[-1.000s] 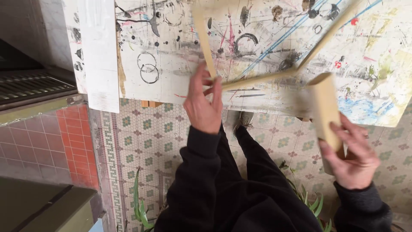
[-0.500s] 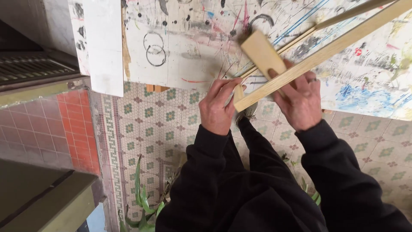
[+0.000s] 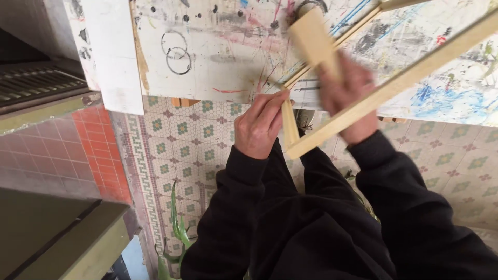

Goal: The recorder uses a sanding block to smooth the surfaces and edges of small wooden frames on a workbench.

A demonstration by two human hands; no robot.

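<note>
A light wooden frame (image 3: pixel 394 85) of thin strips lies tilted over the near edge of a paint-stained white table (image 3: pixel 218 57). My left hand (image 3: pixel 258 127) pinches the frame's short end strip at its near corner. My right hand (image 3: pixel 346 96), blurred by motion, grips a small flat wooden block (image 3: pixel 313 41) and holds it against the frame's inner strip, just behind the long front strip that crosses over the hand.
The floor below has patterned green-and-beige tiles (image 3: pixel 181 150). Red tiles (image 3: pixel 72 150) and a dark metal grate (image 3: pixel 36 91) lie at the left. Green plant leaves (image 3: pixel 179 231) rise near my black sleeves. An olive-coloured surface (image 3: pixel 57 238) fills the lower left.
My right hand brought the wooden block from the lower right up onto the frame. The frame has swung so that its corner hangs over the table's edge, with my left hand staying at that corner.
</note>
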